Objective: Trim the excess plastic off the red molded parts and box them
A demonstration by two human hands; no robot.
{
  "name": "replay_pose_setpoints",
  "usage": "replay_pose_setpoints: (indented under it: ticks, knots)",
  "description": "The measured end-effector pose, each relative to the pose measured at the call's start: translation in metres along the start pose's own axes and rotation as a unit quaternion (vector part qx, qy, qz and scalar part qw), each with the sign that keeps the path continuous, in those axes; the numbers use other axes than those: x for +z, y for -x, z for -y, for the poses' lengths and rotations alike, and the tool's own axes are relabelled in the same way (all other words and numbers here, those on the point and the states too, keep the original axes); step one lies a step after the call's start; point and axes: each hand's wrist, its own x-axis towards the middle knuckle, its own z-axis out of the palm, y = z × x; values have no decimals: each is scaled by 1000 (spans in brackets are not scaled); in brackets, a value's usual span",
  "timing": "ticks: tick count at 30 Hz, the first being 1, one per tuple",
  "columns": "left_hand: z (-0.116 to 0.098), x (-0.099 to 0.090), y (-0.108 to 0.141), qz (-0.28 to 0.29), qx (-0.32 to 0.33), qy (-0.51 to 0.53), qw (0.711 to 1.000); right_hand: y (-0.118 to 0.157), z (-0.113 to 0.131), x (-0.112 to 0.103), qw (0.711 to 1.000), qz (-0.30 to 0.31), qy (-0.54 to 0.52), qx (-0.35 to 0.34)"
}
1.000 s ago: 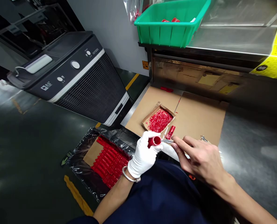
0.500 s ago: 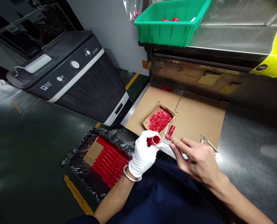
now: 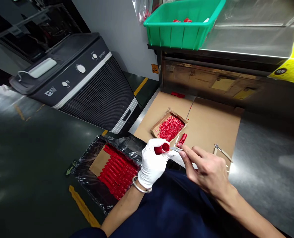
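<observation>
My left hand (image 3: 153, 165), in a white glove, is closed around a red plastic tube (image 3: 162, 148) with its round open end facing right. My bare right hand (image 3: 206, 168) pinches a small knife (image 3: 176, 149) with a thin metal blade. The blade's tip is at the rim of the tube; whether it touches cannot be made out. Just beyond the hands, another red plastic piece (image 3: 183, 139) lies on the cardboard (image 3: 211, 122). Behind it, a shallow cardboard box (image 3: 157, 128) holds many small red scraps (image 3: 171, 127).
Left of my hands, a black plastic-lined box (image 3: 84, 175) holds rows of red parts (image 3: 118, 173). Pliers (image 3: 222, 152) lie on the right. A green bin (image 3: 173, 36) stands on a raised metal shelf (image 3: 248, 41). A dark air cooler (image 3: 97, 89) stands at the left.
The knife blade and the tube have shifted very slightly against each other. Both hands keep their grips. The whole view has moved a little.
</observation>
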Motion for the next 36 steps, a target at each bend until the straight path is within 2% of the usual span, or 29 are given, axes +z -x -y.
replay_pose_setpoints:
  ticks: [8, 12, 15, 18, 20, 23, 25, 29, 32, 34, 36]
  knots:
    - [0, 5, 0, -35, 5, -8, 999, 2, 3, -1, 998, 25, -50, -2]
    - [1, 6, -2, -51, -33, 24, 998, 3, 2, -5, 982, 86, -163, 31]
    - [2, 4, -1, -50, -24, 2, 998, -4, 2, -7, 947, 92, -290, 100]
    - [0, 3, 2, -23, 26, -33, 999, -14, 8, -2, 908, 96, -365, 182]
    - [-1, 4, 5, -9, 62, -72, 995, -21, 15, 4, 870, 126, -421, 222]
    - [-1, 7, 6, 0, 108, -127, 986, -28, 22, 14, 797, 161, -520, 262]
    - [3, 9, 6, 16, 137, -155, 978, -30, 22, 19, 772, 170, -545, 280]
    - [14, 11, 6, 59, 172, -254, 950, -30, 18, 26, 771, 184, -524, 312]
    - [19, 9, 3, 71, 165, -265, 947, -30, 12, 25, 779, 209, -522, 278]
    - [18, 4, 0, 96, 148, -227, 958, -29, 5, 20, 796, 224, -508, 241]
    - [14, -3, -4, 139, 116, -191, 965, -26, -5, 13, 833, 230, -460, 205]
